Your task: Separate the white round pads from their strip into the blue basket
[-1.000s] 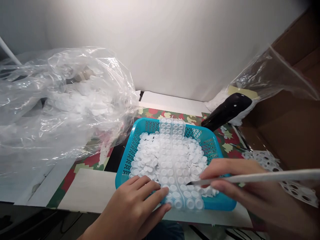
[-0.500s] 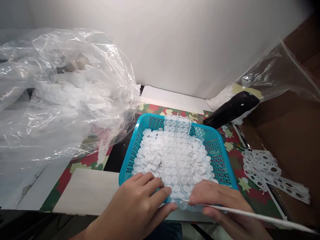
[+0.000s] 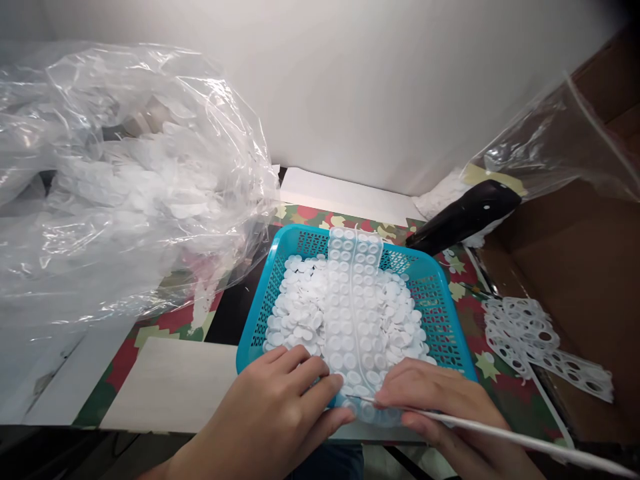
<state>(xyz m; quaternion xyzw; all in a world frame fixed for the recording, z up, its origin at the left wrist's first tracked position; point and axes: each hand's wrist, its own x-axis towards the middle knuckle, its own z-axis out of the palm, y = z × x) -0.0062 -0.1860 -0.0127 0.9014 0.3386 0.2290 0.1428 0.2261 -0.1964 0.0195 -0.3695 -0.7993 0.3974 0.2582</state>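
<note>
A translucent strip with rows of round cups [image 3: 353, 300] lies lengthwise over a blue basket [image 3: 453, 320], its near end hanging over the front rim. White round discs [image 3: 300, 313] fill the basket under it. My left hand [image 3: 285, 403] is closed on the strip's near left edge, thumb below and fingers on top. In my right hand [image 3: 440, 400] is a thin pick with a long white handle [image 3: 525, 440], its fine tip pointing left at the cups near the front rim. Fingers of the right hand also rest by the strip's right edge.
A big clear plastic bag of white pieces [image 3: 140, 187] bulges on the left. At right lie a black-handled tool [image 3: 465, 213], white perforated scraps [image 3: 540, 347] and a cardboard box [image 3: 590, 253]. A beige sheet [image 3: 170, 383] lies front left on the patterned tabletop.
The pick's tip has shifted slightly left and up over the cups, with the right hand moving a little along. My left hand keeps its place; the view has tilted slightly.
</note>
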